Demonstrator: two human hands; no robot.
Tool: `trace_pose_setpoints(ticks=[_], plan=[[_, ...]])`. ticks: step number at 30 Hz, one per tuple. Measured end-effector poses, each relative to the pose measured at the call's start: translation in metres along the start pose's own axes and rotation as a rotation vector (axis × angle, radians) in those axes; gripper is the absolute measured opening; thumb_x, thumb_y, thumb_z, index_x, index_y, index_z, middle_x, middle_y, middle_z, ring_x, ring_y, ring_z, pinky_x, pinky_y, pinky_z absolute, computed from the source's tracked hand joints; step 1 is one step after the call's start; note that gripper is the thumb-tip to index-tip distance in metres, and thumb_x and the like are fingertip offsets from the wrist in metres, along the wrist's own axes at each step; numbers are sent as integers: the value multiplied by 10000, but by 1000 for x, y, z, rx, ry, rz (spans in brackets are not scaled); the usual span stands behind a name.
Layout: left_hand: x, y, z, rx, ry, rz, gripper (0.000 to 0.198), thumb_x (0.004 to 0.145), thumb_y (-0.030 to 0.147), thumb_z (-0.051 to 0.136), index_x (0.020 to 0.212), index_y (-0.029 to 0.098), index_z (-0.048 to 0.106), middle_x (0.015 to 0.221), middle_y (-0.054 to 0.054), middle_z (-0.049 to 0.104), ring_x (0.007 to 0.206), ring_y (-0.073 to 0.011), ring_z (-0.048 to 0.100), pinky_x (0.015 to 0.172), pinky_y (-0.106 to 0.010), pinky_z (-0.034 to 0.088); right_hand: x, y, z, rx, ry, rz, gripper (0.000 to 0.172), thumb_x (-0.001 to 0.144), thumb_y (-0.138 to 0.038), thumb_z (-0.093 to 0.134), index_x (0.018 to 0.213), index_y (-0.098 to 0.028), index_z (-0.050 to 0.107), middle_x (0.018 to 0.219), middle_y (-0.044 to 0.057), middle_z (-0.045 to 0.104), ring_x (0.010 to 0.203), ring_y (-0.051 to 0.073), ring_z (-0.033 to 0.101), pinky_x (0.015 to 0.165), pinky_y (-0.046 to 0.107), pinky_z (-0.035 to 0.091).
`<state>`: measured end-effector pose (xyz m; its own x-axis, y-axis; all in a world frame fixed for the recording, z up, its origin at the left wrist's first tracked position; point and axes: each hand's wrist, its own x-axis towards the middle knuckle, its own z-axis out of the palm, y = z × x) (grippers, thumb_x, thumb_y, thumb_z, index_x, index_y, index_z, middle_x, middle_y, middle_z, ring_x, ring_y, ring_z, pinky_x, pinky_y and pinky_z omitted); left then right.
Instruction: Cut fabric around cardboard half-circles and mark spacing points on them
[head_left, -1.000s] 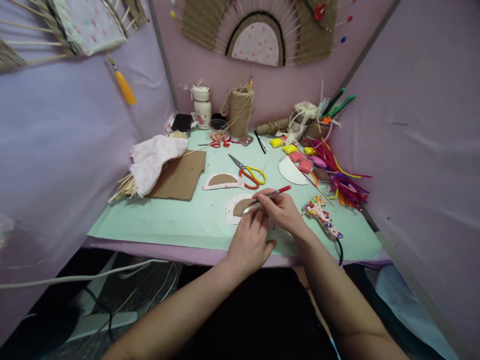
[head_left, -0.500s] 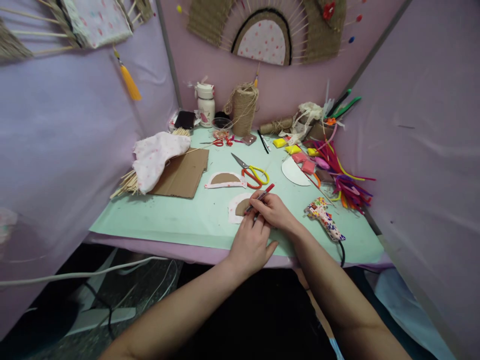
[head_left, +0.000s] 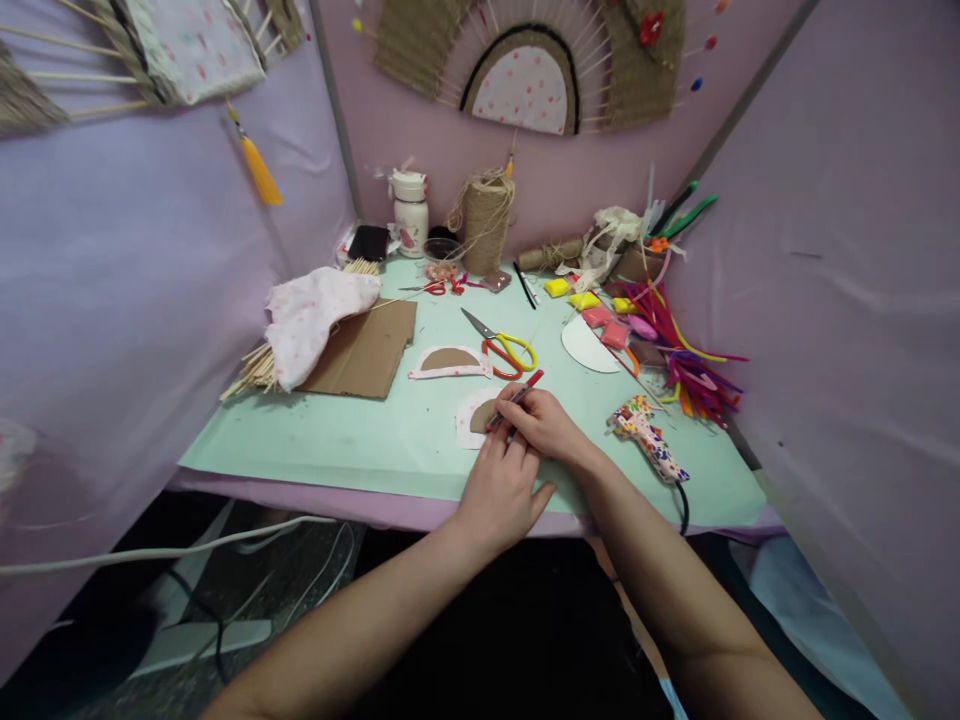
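Note:
My right hand (head_left: 549, 422) is closed around a red-ended pen (head_left: 520, 396), which slants down to the left with its tip at a small half-round cardboard piece (head_left: 480, 416). That piece lies on a white cloth scrap (head_left: 464, 428) with pale pink marks. My left hand (head_left: 497, 486) lies over the near side of both, fingers stretched flat and thumb apart; it covers part of the cardboard. Just beyond, another cardboard half-round (head_left: 450, 358) rests on a spotted cloth piece (head_left: 421, 371). Scissors (head_left: 508, 350) with yellow and orange handles lie open beside it.
A patterned glue gun (head_left: 649, 440) lies to the right, its cord over the edge. Pipe cleaners (head_left: 694, 360) and a white half-round (head_left: 589, 346) are beyond it. At left are cardboard (head_left: 364, 350) and spotted cloth (head_left: 319, 310) over sticks. Twine (head_left: 487, 222) stands behind.
The view has tilted very slightly. The pen and my right hand have shifted a touch to the left; my left hand keeps its place on the cloth.

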<state>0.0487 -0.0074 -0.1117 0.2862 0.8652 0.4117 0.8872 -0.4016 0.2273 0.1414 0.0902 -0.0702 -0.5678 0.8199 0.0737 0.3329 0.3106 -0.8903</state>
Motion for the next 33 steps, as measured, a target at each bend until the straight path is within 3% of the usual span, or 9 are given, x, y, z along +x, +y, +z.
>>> trace_pose_setpoints(ticks=[18, 33], plan=[[-1, 0, 1, -6, -24, 7, 631, 867, 428, 613, 1334, 23, 486, 1403, -241, 489, 1381, -399, 370, 1141, -539, 321, 1, -1, -5, -16, -10, 0, 326, 905, -295, 474, 671, -162, 657, 754, 62, 734, 740, 183, 682, 697, 265, 502], [0, 0, -2, -12, -23, 18, 574, 879, 404, 597, 1298, 25, 505, 1411, -242, 487, 1382, -387, 376, 1120, -521, 358, -2, 4, -11, -42, 97, -23, 232, 899, -310, 462, 715, -196, 548, 746, 3, 696, 722, 154, 655, 683, 244, 462]])
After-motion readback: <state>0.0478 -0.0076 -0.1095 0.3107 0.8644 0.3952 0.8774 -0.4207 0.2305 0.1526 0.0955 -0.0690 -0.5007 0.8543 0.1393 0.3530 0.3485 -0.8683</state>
